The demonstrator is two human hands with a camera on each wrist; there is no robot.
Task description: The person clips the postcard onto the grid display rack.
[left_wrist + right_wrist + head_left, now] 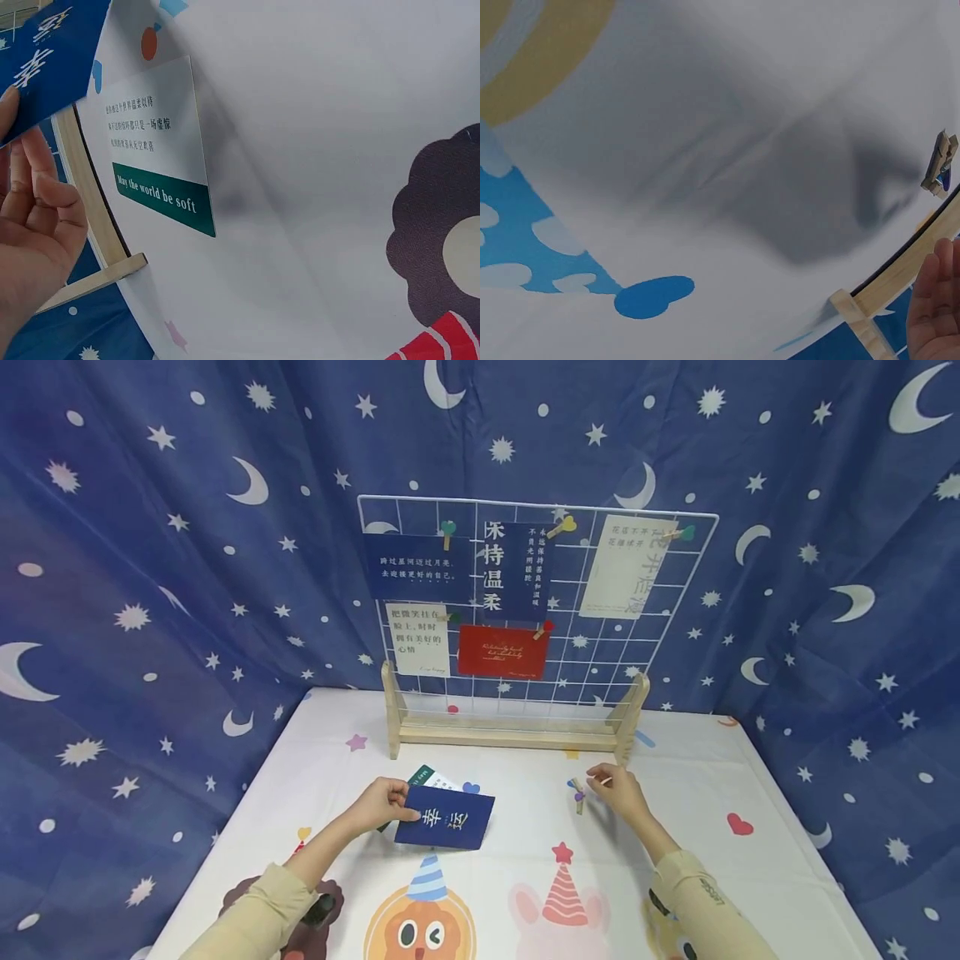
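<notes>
My left hand [386,806] pinches a dark blue card [453,828] by its left edge, with pale characters facing up. The left wrist view shows that card [52,64] held above the table. Lying under it is a white and green card [161,150] reading "May the world be soft", partly covered in the head view. My right hand [618,792] hovers just right of small wooden clips [578,802] with coloured tops on the tablecloth. In the right wrist view its fingers [928,281] look fairly straight, apart from the clips [940,165].
A white wire grid [600,647] stands upright in a wooden base [506,737] at the back. Several cards are clipped to it, including a red card [502,653] and a white card [618,577]. A blue starry curtain [187,568] surrounds the table [675,760].
</notes>
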